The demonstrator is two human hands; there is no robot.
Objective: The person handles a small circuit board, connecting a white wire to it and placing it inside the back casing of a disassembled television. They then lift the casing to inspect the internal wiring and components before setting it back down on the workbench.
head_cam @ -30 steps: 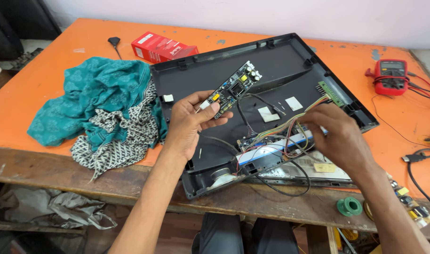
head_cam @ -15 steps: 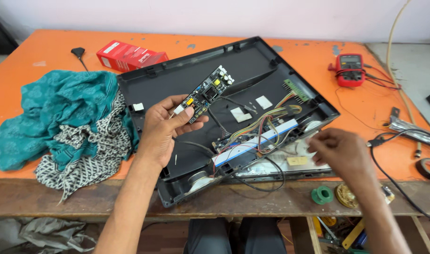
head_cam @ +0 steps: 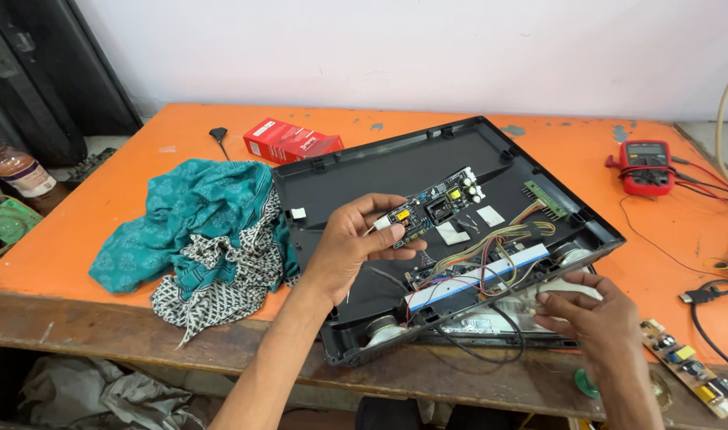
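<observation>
My left hand [head_cam: 344, 251] fingers pinch circuit board [head_cam: 432, 205] above black casing [head_cam: 396, 171]. Right hand [head_cam: 591, 310] fingers curled on wires [head_cam: 491, 247] at casing's near edge. Risk: tugging wires may snap solder joints.

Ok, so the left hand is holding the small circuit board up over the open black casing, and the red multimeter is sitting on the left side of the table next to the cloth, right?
Not quite. The red multimeter sits on the right side of the orange table, far from the teal cloth. The head view shows it. The rest holds: the left hand holds the small circuit board over the open black casing.
</observation>
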